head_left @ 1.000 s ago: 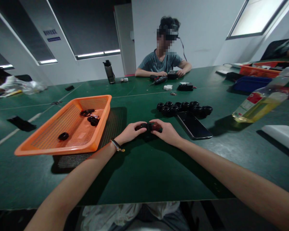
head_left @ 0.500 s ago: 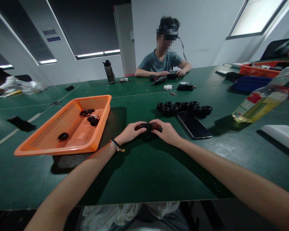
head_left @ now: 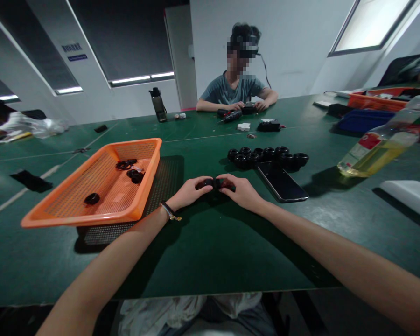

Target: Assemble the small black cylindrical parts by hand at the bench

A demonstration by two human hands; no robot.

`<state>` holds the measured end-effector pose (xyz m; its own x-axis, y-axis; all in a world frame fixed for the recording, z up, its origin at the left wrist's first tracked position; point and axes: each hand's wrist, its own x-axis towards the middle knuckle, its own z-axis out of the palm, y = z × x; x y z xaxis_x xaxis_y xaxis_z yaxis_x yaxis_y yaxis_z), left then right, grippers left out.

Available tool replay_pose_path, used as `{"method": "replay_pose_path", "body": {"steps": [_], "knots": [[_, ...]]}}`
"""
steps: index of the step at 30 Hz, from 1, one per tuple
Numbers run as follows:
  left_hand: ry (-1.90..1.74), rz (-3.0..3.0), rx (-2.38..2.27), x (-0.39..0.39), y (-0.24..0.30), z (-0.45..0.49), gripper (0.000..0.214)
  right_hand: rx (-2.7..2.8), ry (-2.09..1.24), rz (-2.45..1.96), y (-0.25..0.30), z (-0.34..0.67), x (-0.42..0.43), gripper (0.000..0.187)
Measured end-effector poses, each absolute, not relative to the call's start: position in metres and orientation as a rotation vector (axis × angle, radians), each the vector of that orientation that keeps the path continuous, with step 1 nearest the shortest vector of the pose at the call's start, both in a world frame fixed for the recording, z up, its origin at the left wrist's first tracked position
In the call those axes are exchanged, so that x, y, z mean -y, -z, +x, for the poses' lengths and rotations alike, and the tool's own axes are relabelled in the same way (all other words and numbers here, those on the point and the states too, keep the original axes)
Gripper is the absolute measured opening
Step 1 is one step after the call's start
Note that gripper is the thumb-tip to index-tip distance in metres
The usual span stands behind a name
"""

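Note:
Both hands meet over the middle of the green table. Between finger and thumb, my left hand [head_left: 192, 190] pinches a small round black part [head_left: 207, 182]. My right hand [head_left: 243, 192] grips the other side, its fingers curled around a black piece [head_left: 217, 184] that touches the first one. Fingers hide much of both pieces, so I cannot tell whether they are joined. Beyond my right hand stands a cluster of round black parts [head_left: 247, 158]. Left of my left hand, an orange basket [head_left: 143, 205] holds several loose black parts [head_left: 92, 199].
Beside my right hand lies a phone [head_left: 283, 182]. An oil-like yellow liquid fills part of a tilted-looking clear bottle [head_left: 371, 149] at right, near a white object [head_left: 409, 198]. Across the green table [head_left: 210, 261], a person [head_left: 236, 88] sits behind a power drill [head_left: 233, 116].
Almost nothing differs. Both hands stay in the same place with the black pieces between them; only very slight finger movement may show.

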<state>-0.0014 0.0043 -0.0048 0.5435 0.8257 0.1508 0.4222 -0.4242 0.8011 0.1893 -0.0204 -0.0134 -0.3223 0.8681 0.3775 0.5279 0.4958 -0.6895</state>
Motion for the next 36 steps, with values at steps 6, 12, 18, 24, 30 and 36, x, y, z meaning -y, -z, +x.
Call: {"method": "replay_pose_path", "body": {"steps": [6, 12, 18, 24, 30, 36], "knots": [[-0.704, 2.045, -1.008, -0.0042, 0.0036, -0.0013, 0.037, 2.003, -0.581, -1.155, 0.0127, 0.1896, 0.0211, 0.03], [-0.705, 2.042, -0.99, -0.0038, 0.0036, -0.0017, 0.037, 2.018, -0.575, -1.139, 0.0134, 0.1904, 0.0204, 0.03], [-0.704, 2.06, -0.996, -0.0037, 0.0032, -0.0021, 0.037, 2.024, -0.554, -1.165, 0.0135, 0.1904, 0.0202, 0.029], [-0.698, 2.06, -1.005, -0.0033, 0.0026, -0.0018, 0.036, 2.037, -0.544, -1.192, 0.0126, 0.1896, 0.0196, 0.029], [-0.702, 2.058, -1.019, -0.0029, 0.0023, -0.0012, 0.036, 2.038, -0.531, -1.219, 0.0112, 0.1887, 0.0201, 0.028], [-0.699, 2.05, -1.007, -0.003, 0.0025, -0.0012, 0.036, 2.045, -0.561, -1.219, 0.0094, 0.1886, 0.0212, 0.027]]}}
